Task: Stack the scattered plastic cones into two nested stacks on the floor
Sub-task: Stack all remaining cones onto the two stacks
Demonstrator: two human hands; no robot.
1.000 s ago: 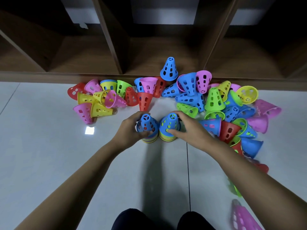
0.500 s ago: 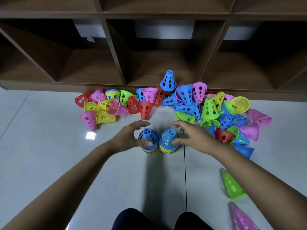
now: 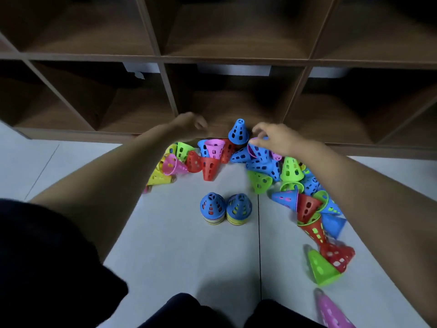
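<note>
Two short nested stacks stand side by side on the floor, each topped by a blue cone: the left stack (image 3: 212,207) and the right stack (image 3: 239,208). Neither hand touches them. Beyond them, loose perforated cones in several colours lie in a left heap (image 3: 175,165) and a larger right heap (image 3: 290,169). One blue cone (image 3: 238,132) stands upright at the shelf's foot. My left hand (image 3: 189,125), blurred, hovers over the far end of the left heap and holds nothing. My right hand (image 3: 276,138) reaches down with spread fingers onto the blue and pink cones just right of the upright blue one.
A brown cubby shelf unit (image 3: 212,60) rises right behind the heaps. A green cone (image 3: 321,268), a red cone (image 3: 338,255) and a pink cone (image 3: 331,311) lie apart at the near right. My knees (image 3: 212,313) show at the bottom edge.
Both hands have left the two stacks and reached forward to the far side of the heaps. The camera has tilted up, showing more of the shelf.
</note>
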